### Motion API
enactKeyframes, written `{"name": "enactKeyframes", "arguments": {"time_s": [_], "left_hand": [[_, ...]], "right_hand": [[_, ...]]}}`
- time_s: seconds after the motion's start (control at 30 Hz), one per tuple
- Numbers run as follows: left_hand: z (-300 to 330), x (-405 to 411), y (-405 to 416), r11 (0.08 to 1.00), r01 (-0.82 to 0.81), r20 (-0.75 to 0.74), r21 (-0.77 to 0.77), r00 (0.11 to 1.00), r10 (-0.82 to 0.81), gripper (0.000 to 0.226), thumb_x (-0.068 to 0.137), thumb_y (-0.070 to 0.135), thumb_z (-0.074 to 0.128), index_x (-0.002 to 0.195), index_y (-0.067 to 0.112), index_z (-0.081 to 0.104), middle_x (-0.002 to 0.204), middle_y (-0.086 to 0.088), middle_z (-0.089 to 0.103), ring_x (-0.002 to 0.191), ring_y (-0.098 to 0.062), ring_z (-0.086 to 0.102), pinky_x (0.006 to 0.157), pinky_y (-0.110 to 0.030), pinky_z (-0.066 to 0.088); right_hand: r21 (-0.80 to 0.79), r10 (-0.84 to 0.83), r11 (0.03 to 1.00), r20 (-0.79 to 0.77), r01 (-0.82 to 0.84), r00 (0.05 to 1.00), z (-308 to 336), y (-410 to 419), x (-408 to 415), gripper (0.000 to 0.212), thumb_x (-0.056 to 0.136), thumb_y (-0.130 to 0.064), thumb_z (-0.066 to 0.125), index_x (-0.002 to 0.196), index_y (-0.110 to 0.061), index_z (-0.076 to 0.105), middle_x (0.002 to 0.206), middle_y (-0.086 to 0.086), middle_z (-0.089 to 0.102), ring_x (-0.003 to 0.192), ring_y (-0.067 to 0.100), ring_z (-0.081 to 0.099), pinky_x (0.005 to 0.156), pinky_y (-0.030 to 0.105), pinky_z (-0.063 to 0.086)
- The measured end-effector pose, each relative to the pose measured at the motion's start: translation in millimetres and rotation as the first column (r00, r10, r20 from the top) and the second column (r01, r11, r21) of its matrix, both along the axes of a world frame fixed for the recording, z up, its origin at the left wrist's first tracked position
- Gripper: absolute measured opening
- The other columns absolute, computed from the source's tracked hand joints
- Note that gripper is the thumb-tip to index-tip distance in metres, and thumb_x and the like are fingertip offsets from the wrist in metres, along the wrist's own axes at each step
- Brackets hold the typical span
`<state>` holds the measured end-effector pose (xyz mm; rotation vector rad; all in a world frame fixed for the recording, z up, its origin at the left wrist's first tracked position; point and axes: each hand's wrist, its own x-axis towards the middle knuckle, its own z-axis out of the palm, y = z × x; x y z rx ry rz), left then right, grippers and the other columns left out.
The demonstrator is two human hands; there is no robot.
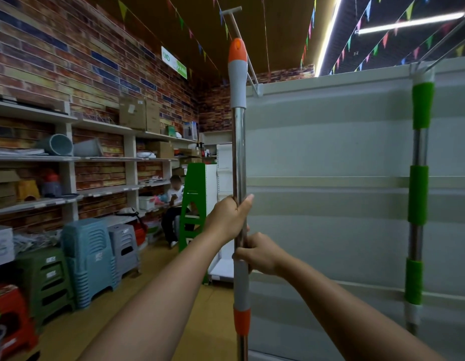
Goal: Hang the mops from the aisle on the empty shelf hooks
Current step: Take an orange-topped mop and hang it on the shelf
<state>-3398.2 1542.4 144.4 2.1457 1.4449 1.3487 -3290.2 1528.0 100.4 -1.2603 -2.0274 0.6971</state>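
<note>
I hold a mop upright by its steel pole (238,152); its grey and orange handle tip (237,71) points up, beside a long hook (248,61) that juts from the top of the grey shelf panel (330,157). My left hand (227,217) grips the pole higher up. Just below it, my right hand (260,252) grips the pole above a grey and orange collar. The mop head is out of view below. A second mop with green grips (419,194) hangs from a hook (445,45) at the panel's top right.
Wall shelves (96,158) with boxes and buckets run along the left. Stacked plastic stools (88,259) stand on the floor below them. A green step ladder (193,204) stands in the aisle, with a person (174,204) seated behind it.
</note>
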Motion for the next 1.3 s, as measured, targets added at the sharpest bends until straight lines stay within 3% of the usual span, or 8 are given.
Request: {"name": "enactKeyframes", "arguments": {"time_s": [0.17,0.37,0.53,0.67,0.83,1.0,1.17,1.3], "left_hand": [[0,3,6,0.999,0.023,0.015,-0.030,1.000,-0.022,0.049,0.092,0.055,0.037,0.058,0.020,0.042,0.067,-0.005,0.071,0.069,-0.024,0.071,0.075,-0.041,0.052],[8,3,15,0.995,0.065,0.070,-0.072,0.996,-0.059,0.048,0.094,0.050,0.039,0.065,0.015,0.052,0.064,-0.004,0.070,0.072,-0.026,0.071,0.084,-0.044,0.053],[17,0,17,0.995,0.095,0.087,-0.042,0.992,-0.091,0.047,0.095,0.048,0.038,0.075,0.008,0.054,0.069,-0.008,0.070,0.067,-0.023,0.069,0.083,-0.044,0.055],[13,-1,20,0.994,0.098,0.099,-0.042,0.991,-0.094,0.054,0.094,0.048,0.039,0.081,0.000,0.060,0.067,-0.007,0.069,0.059,-0.020,0.066,0.079,-0.043,0.056],[4,1,20,0.995,0.098,0.071,-0.034,0.993,-0.096,0.049,0.094,0.048,0.039,0.060,0.016,0.052,0.065,-0.006,0.069,0.067,-0.026,0.070,0.070,-0.033,0.050],[2,-4,18,0.993,0.117,0.101,0.004,0.988,-0.117,0.048,0.096,0.044,0.039,0.058,0.018,0.052,0.061,-0.003,0.067,0.066,-0.026,0.069,0.078,-0.038,0.053],[6,-9,16,0.993,0.104,0.110,0.053,0.988,-0.110,0.057,0.096,0.043,0.041,0.044,0.020,0.049,0.051,-0.002,0.063,0.066,-0.029,0.070,0.074,-0.035,0.052],[5,-12,13,0.992,0.114,0.092,0.060,0.989,-0.119,0.057,0.096,0.042,0.040,0.045,0.020,0.049,0.051,-0.002,0.063,0.066,-0.030,0.070,0.076,-0.036,0.053]], "right_hand": [[0.007,-0.024,1.000,0.027,0.024,0.999,-1,3,3,0.013,0.086,-0.018,0.056,0.082,-0.006,0.058,0.076,0.007,0.056,0.072,0.020,0.059,0.079,0.040,0.056],[0.053,-0.058,0.997,0.081,0.054,0.995,3,9,3,0.018,0.087,-0.026,0.053,0.079,-0.010,0.055,0.076,0.007,0.056,0.070,0.020,0.056,0.078,0.042,0.055],[0.076,-0.062,0.996,0.089,0.056,0.994,12,14,2,0.026,0.087,-0.028,0.053,0.087,-0.003,0.060,0.086,0.015,0.063,0.078,0.027,0.063,0.080,0.046,0.057],[0.054,-0.038,0.998,0.079,0.034,0.996,8,17,2,0.017,0.088,-0.025,0.053,0.081,-0.010,0.056,0.081,0.008,0.059,0.073,0.019,0.059,0.076,0.038,0.056],[0.037,-0.029,0.999,0.067,0.027,0.997,1,16,3,0.017,0.087,-0.025,0.055,0.082,-0.009,0.056,0.080,0.007,0.058,0.071,0.018,0.059,0.075,0.035,0.056],[0.076,-0.015,0.997,0.072,0.010,0.997,-2,15,1,0.019,0.087,-0.029,0.054,0.080,-0.011,0.058,0.079,0.008,0.059,0.071,0.019,0.058,0.076,0.043,0.056],[0.089,0.006,0.996,0.075,-0.012,0.997,3,11,-5,0.020,0.088,-0.026,0.054,0.074,-0.011,0.056,0.077,0.008,0.059,0.067,0.018,0.058,0.070,0.036,0.056],[0.076,0.015,0.997,0.075,-0.021,0.997,3,8,-8,0.022,0.088,-0.025,0.055,0.069,-0.013,0.054,0.071,0.004,0.057,0.059,0.014,0.056,0.060,0.026,0.050]]}}
